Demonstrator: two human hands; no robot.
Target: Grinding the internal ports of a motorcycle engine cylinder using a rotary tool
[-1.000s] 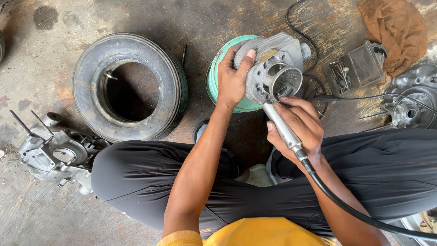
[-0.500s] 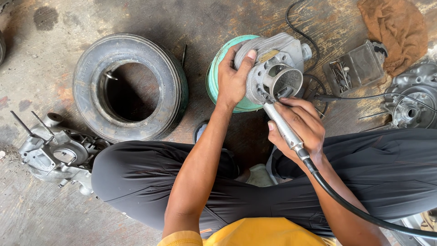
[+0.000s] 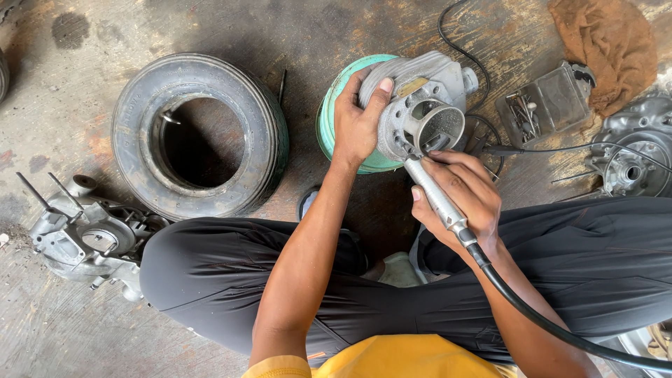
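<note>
Single head-worn view, looking steeply down, close over the lap – floor [image 3: 84,329] beyond, no second view

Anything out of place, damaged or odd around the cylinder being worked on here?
Nothing looks broken or spilled. The left hand steadies the grey engine cylinder, which rests tilted on an upturned green tub rather than a stand. The right hand holds a pen-like grinding tool at its port. The concrete floor is stained.
</note>
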